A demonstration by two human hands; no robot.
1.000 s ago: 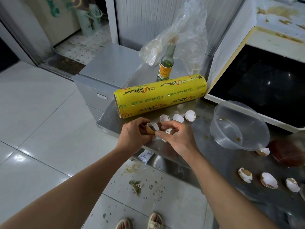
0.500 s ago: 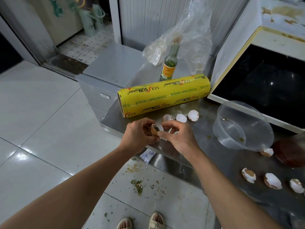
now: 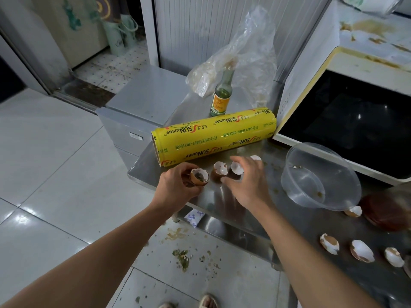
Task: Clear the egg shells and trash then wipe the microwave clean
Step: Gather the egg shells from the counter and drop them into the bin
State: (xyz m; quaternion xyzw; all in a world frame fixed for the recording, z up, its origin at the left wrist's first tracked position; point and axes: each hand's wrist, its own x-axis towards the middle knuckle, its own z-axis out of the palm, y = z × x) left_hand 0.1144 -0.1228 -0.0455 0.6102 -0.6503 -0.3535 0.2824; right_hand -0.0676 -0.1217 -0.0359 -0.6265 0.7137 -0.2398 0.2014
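Left hand (image 3: 175, 187) grips egg shell (image 3: 199, 177); right hand (image 3: 246, 185) beside it

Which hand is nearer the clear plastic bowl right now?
Right. The right hand reaches over broken egg shells just left of the clear plastic bowl; the left hand is farther left, gripping a brown egg shell at the steel table's edge.

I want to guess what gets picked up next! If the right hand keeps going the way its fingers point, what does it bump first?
Probably the white shell half at the right hand's fingertips; it may already touch.
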